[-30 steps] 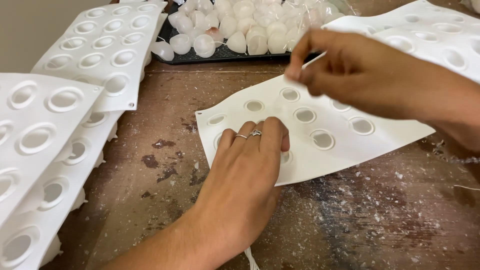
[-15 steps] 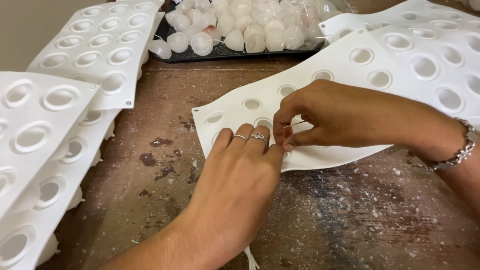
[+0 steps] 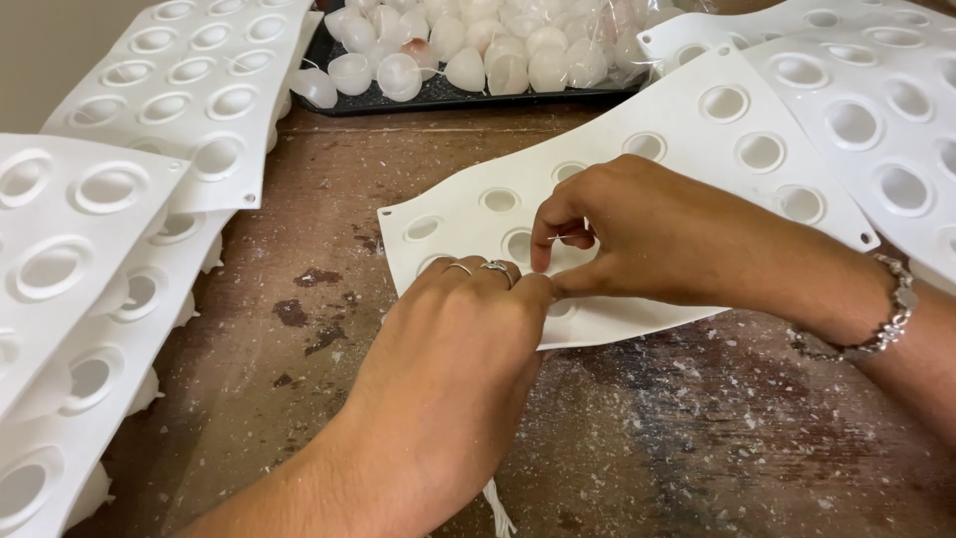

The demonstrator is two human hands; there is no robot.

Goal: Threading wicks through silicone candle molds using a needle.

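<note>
A white flexible mould sheet [image 3: 687, 149] with round cavities lies on the brown wooden table [image 3: 329, 199]. My left hand [image 3: 458, 349], with rings on two fingers, rests palm down on the sheet's near edge. My right hand [image 3: 647, 239], with a bracelet at the wrist, comes in from the right. Its thumb and forefinger pinch at a cavity right beside my left fingertips. What the fingers pinch is hidden.
Stacks of the same white mould sheets lie at the left [image 3: 110, 219] and at the far right [image 3: 876, 90]. A dark tray [image 3: 468, 95] at the back holds several white half-sphere pieces under clear plastic. White flecks cover the table at the lower right.
My right hand has come down from the sheet's far edge to a cavity beside my left fingertips. The sheet has shifted slightly. My left hand stays pressed on it.
</note>
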